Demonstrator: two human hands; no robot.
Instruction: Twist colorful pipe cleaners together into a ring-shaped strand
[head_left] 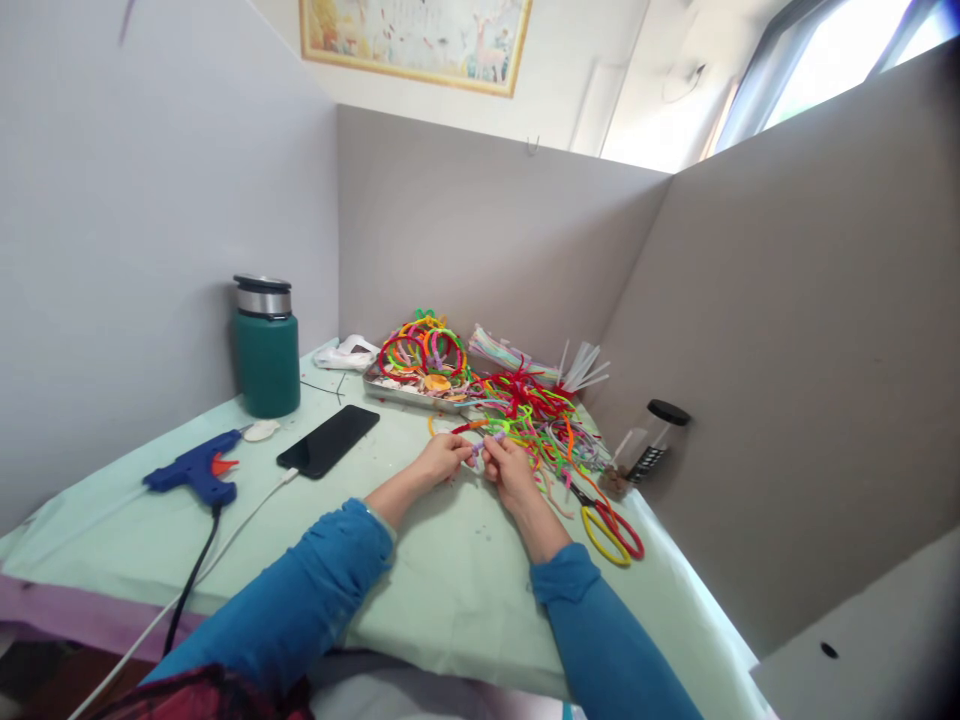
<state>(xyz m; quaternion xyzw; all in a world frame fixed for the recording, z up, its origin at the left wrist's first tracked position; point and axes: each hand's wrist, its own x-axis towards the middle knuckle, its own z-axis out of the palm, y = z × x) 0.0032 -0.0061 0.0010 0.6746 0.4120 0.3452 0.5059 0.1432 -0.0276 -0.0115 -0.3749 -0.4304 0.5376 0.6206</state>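
Between my two hands is a short purple pipe cleaner (pixel 478 454), pinched at both ends over the middle of the table. My left hand (pixel 442 458) has its fingers closed on one end. The other end sits in the closed fingers of my right hand (pixel 510 468). Just beyond the hands lies a red and orange pipe cleaner (pixel 471 426). A heap of colourful pipe cleaners (pixel 540 400) spreads behind and to the right of my right hand. Scissors (pixel 611 530) with yellow and red handles lie right of it, their blades partly under the strands.
A metal tray (pixel 416 398) holds looped pipe-cleaner pieces at the back. On the left are a green bottle (pixel 268 360), a black phone (pixel 328 440) on a white cable and a blue glue gun (pixel 196 470). A clear jar (pixel 651 445) stands right. Grey partitions enclose the table.
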